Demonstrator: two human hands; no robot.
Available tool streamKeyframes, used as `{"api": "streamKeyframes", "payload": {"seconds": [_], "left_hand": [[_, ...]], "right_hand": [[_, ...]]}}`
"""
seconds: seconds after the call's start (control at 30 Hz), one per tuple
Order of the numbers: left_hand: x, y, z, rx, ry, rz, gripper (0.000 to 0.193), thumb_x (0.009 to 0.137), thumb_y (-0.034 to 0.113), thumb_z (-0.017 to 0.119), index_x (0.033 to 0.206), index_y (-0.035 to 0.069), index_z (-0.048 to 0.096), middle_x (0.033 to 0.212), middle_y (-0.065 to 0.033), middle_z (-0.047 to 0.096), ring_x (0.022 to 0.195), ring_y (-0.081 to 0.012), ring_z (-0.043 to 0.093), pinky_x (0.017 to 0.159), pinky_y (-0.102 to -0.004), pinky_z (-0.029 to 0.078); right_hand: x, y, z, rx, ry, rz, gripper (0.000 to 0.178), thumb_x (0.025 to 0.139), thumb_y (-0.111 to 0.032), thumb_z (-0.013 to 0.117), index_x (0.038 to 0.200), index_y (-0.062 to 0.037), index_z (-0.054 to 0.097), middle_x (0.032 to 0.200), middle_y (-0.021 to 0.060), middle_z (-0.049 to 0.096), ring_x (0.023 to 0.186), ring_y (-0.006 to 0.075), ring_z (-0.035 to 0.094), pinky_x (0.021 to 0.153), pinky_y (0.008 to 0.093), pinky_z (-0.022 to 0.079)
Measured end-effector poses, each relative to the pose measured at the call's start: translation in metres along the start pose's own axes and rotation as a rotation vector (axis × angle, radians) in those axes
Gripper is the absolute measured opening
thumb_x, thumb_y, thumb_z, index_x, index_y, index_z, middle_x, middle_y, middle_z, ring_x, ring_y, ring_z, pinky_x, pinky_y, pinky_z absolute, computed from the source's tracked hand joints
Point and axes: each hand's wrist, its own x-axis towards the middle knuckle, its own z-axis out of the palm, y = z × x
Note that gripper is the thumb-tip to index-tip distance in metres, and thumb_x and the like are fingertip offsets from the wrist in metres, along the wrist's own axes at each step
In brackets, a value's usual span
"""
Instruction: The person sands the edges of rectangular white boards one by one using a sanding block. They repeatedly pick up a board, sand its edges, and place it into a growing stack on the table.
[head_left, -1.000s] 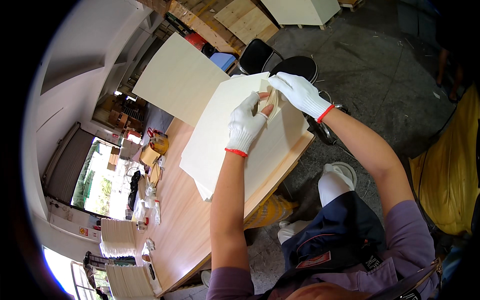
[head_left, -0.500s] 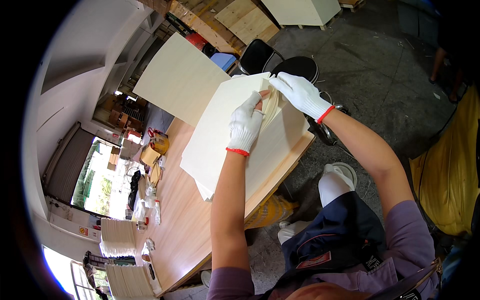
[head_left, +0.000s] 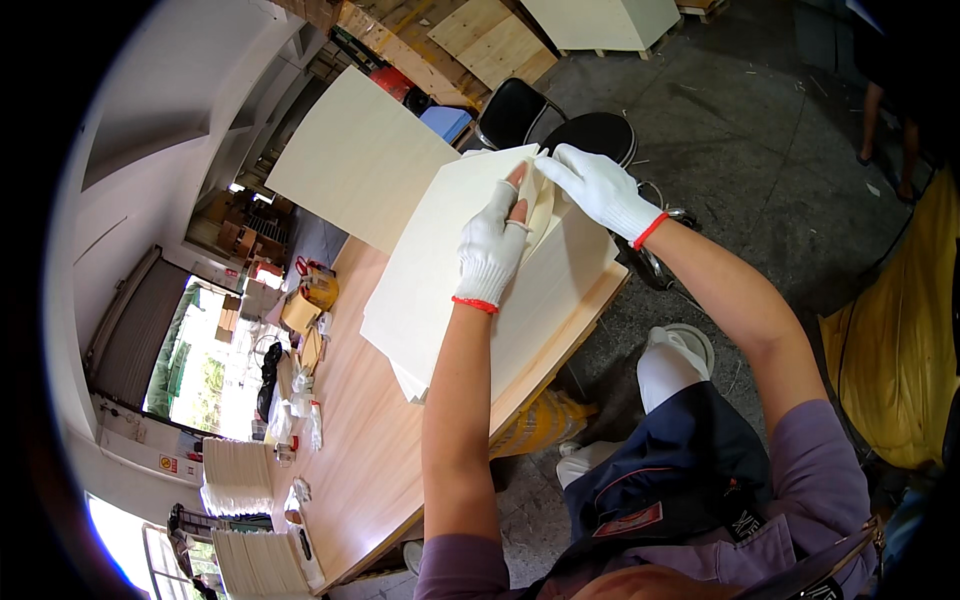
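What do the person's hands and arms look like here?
The left hand and right hand wear white knitted gloves with red cuff edges; two left fingertips show bare. Below purple sleeves, the forearms are uncovered.

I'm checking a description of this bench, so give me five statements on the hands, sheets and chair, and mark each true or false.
1. The left hand and right hand both wear white gloves. True.
2. The glove cuffs are blue. False: they are red.
3. The sheets lie on the floor. False: they lie on the table.
4. The chair is black. True.
5. Every left fingertip is covered. False: two bare fingertips show.
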Motion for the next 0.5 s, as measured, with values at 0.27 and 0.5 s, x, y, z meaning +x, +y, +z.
{"api": "streamKeyframes", "payload": {"seconds": [0.27,0.5], "left_hand": [[0.002,-0.009,0.003,0.068,-0.048,0.098,0.033,0.1,0.026,0.067,0.133,0.021,0.07,0.094,-0.0133,0.069,0.089,-0.0244,0.068,0.084,-0.0353,0.053],[0.0,-0.004,0.001,0.078,-0.037,0.078,0.038,0.094,0.024,0.077,0.131,0.019,0.071,0.075,-0.0063,0.056,0.072,-0.0161,0.056,0.071,-0.0328,0.049]], "right_hand": [[0.002,0.01,0.007,0.038,0.059,-0.013,0.047,0.108,-0.05,0.051,0.105,-0.0048,0.063,0.087,0.0175,0.065,0.082,0.039,0.064,0.074,0.0454,0.049],[0.004,0.014,0.008,0.063,0.054,-0.023,0.046,0.108,-0.05,0.051,0.107,-0.005,0.062,0.088,0.018,0.064,0.083,0.0399,0.063,0.074,0.0453,0.048]]}}
